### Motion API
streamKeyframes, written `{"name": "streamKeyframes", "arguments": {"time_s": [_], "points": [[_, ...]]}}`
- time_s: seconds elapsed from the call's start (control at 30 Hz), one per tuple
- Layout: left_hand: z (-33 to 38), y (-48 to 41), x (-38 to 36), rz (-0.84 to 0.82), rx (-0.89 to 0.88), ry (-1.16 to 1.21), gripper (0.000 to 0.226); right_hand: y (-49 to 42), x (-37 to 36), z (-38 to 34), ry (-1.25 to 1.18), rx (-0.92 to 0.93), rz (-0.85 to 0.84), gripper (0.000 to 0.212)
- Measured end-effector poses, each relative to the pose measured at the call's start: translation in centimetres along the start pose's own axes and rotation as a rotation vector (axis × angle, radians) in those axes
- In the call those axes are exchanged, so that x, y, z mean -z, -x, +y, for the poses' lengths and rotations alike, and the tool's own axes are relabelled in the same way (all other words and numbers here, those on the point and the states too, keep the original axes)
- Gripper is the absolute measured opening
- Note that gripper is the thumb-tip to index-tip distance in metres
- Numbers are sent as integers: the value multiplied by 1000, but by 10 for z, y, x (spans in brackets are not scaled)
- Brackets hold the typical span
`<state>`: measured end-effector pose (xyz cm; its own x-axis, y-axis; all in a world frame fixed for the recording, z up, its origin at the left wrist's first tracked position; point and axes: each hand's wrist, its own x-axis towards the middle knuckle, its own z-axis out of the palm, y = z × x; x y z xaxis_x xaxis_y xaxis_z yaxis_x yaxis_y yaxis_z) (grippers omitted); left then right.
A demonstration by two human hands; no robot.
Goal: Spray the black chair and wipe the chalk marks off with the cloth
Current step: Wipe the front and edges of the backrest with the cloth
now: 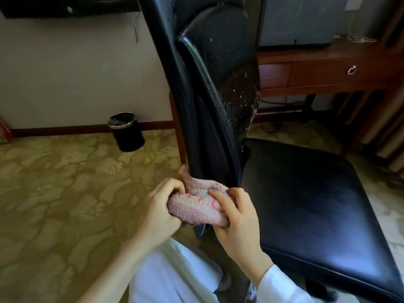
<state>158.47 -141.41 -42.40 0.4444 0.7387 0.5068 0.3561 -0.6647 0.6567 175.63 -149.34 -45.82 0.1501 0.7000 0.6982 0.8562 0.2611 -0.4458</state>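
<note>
Wipe step, I'd judge. Left grip (159, 206) and right grip (236, 217) are both curled tight on the bunched pink cloth (196, 207), held at the lower edge of the black chair (209, 84) backrest. Droplets (238, 84) speckle the backrest front, so spraying looks done. Next move needs the cloth pressed flat on the marks; I can't make out any chalk.

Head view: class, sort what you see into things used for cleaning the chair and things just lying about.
In use: black chair, backrest speckled white; pink cloth, gripped by left hand and right hand.
Lying about: waste bin on the carpet; wooden desk behind the chair.
</note>
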Motion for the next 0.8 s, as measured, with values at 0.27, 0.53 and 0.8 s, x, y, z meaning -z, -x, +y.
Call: {"name": "streamKeyframes", "arguments": {"time_s": [0.27, 0.53, 0.8], "points": [[-51, 44, -47, -133, 182, -52, 53, 56, -37, 33, 61, -142, -215, 42], [-16, 29, -28, 3, 141, -22, 51, 4, -1, 19, 141, 43, -50, 34], [70, -33, 37, 279, -213, -271, 36, -89, 59, -20, 192, 251, 241, 27]]}}
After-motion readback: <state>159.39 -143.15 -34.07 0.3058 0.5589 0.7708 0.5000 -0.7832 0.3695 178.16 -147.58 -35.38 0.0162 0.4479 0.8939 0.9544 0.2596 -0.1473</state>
